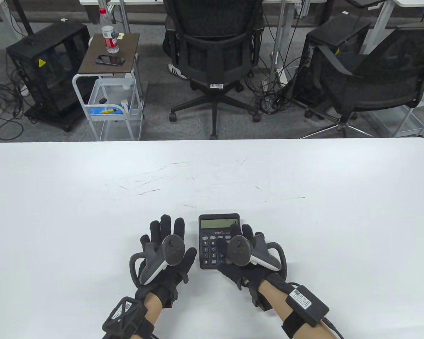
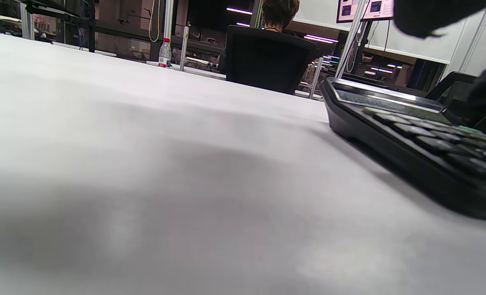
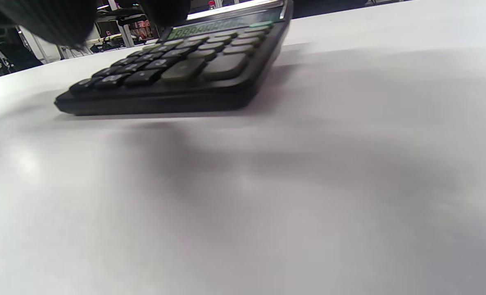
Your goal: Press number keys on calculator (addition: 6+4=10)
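A black calculator (image 1: 212, 226) lies flat on the white table (image 1: 92, 197) near its front edge, with the display on the far side. My right hand (image 1: 241, 243) lies over its right half with the fingers stretched out. The tracker hides the fingertips, so I cannot tell if one touches a key. My left hand (image 1: 165, 235) rests flat on the table just left of the calculator, fingers spread, holding nothing. The calculator also shows in the left wrist view (image 2: 411, 135) and in the right wrist view (image 3: 185, 69), where gloved fingers (image 3: 42, 20) hang above the keys.
The table's far edge (image 1: 212, 140) runs across the middle of the table view. Beyond it stand two office chairs (image 1: 215, 53) and a small cart (image 1: 109, 77) with a bottle and a phone.
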